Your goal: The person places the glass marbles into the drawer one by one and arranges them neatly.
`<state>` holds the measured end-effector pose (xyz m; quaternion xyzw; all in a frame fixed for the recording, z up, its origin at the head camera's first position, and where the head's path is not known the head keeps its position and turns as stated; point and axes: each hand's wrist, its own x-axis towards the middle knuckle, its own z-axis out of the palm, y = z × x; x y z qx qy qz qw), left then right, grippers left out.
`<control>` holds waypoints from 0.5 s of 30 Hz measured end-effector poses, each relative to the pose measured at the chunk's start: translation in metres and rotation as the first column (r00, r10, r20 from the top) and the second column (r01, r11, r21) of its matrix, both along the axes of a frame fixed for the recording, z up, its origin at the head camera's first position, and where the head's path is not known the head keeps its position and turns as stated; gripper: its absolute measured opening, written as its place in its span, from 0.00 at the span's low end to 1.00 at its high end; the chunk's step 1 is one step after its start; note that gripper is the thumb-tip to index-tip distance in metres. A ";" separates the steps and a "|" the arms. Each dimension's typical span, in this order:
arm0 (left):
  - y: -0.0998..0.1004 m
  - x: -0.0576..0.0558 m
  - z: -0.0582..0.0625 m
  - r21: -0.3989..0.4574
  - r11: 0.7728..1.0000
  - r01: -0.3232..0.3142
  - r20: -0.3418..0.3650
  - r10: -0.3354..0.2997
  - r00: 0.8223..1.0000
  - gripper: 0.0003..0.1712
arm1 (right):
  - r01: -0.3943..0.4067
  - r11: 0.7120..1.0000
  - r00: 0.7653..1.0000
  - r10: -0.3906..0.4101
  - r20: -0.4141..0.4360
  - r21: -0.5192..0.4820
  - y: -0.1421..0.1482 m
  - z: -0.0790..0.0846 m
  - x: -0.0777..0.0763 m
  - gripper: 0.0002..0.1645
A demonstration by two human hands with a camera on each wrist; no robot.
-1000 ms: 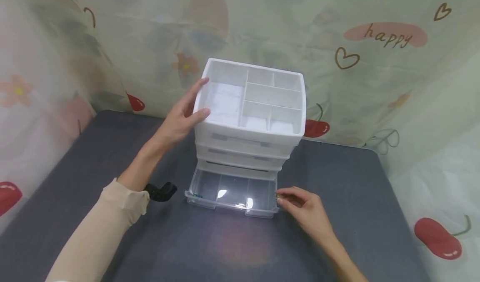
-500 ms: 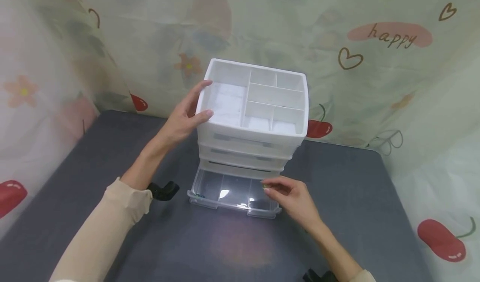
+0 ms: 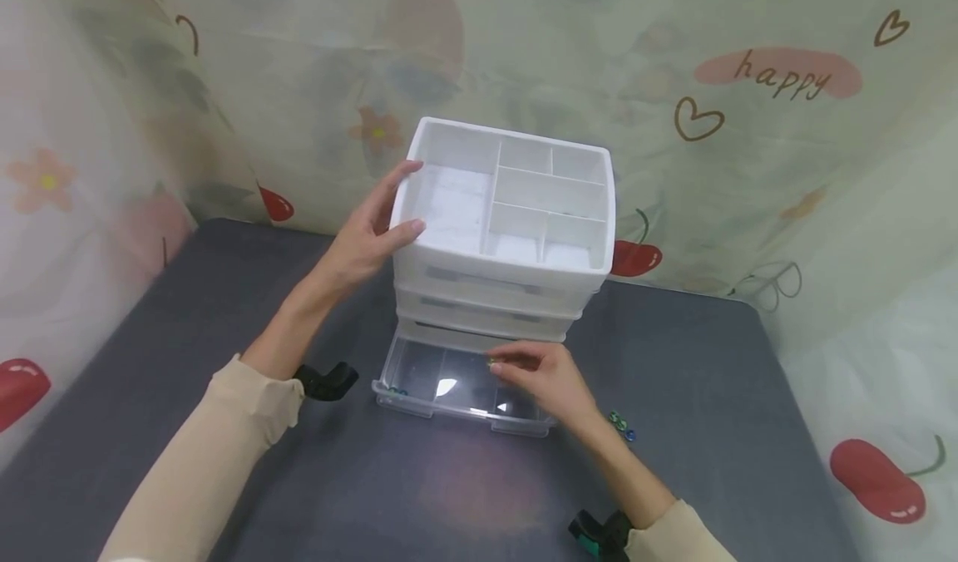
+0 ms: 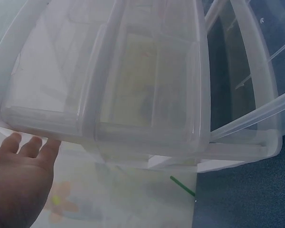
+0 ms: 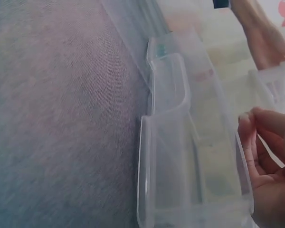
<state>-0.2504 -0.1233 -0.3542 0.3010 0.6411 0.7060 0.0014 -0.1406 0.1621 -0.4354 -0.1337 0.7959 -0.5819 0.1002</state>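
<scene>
**Held in a Fingertip Pinch**

Pinching a small greenish piece (image 3: 491, 362) between the fingertips of the right hand (image 3: 546, 379), just above the pulled-out clear drawer (image 3: 462, 412). Touching the left rim of the white drawer unit (image 3: 494, 267) with the left hand (image 3: 361, 238), thumb and fingers spread apart. Holding the right forearm (image 3: 629, 475) just beside green and blue pieces (image 3: 618, 422) on the table (image 3: 696, 396).

The right hand (image 3: 542, 379) has moved left over the clear drawer (image 3: 415, 369).
</scene>
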 end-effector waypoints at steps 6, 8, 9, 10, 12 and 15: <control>-0.002 0.001 0.001 -0.014 1.000 0.005 0.010 -0.004 1.000 0.40 | -0.017 0.999 1.000 0.017 0.014 0.042 -0.015 0.001 -0.006 0.15; -0.002 0.000 0.001 -0.020 1.000 0.001 0.007 -0.001 1.000 0.40 | -0.009 0.998 1.000 0.008 0.015 0.056 -0.019 0.000 -0.008 0.15; -0.002 0.000 0.001 -0.021 1.000 -0.001 0.005 0.001 1.000 0.40 | -0.003 0.998 1.000 0.002 0.021 0.061 -0.021 -0.001 -0.010 0.15; -0.002 0.000 0.000 -0.022 1.000 -0.002 0.001 0.002 1.000 0.40 | 0.003 0.998 1.000 -0.005 0.029 0.061 -0.023 -0.002 -0.011 0.15; -0.001 0.000 0.000 -0.023 1.000 -0.002 -0.003 0.002 1.000 0.41 | 0.011 0.999 0.998 -0.014 0.054 0.046 -0.026 -0.004 -0.013 0.15; -0.001 0.000 0.000 -0.019 1.000 0.001 -0.005 -0.001 1.000 0.40 | 0.012 1.000 0.995 -0.015 0.099 0.029 -0.032 -0.006 -0.017 0.16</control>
